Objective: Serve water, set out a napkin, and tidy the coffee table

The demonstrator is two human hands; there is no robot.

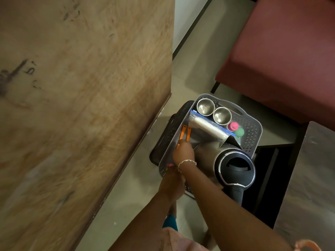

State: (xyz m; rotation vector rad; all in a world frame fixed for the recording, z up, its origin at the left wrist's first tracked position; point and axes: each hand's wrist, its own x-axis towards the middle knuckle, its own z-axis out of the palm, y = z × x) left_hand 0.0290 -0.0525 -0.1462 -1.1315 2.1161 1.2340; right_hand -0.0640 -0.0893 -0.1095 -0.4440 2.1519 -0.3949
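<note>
A big worn wooden coffee table [81, 105] fills the left side of the room, with pale floor [195, 60] running beside it, one maroon seat [281, 51] beyond and a grey-topped surface [311, 178] to the near right. On the floor by the table's corner sits one grey plastic basket [253, 124], resting over a darker basket [174, 127]. Inside I count two steel cups [205, 106] side by side at the far end, one clear zip bag [208, 126] of white paper, two small caps, one pink [233, 126] and one green [239, 132], two orange strips [184, 132], and one steel jug [233, 169] with a black lid lying at the near end. The right hand [183, 151], one bracelet [186, 162] at its wrist, reaches in with fingers curled down, pinching the near ends of the strips. The left hand [172, 183] is at the basket's near rim, too blurred to tell its grip.
</note>
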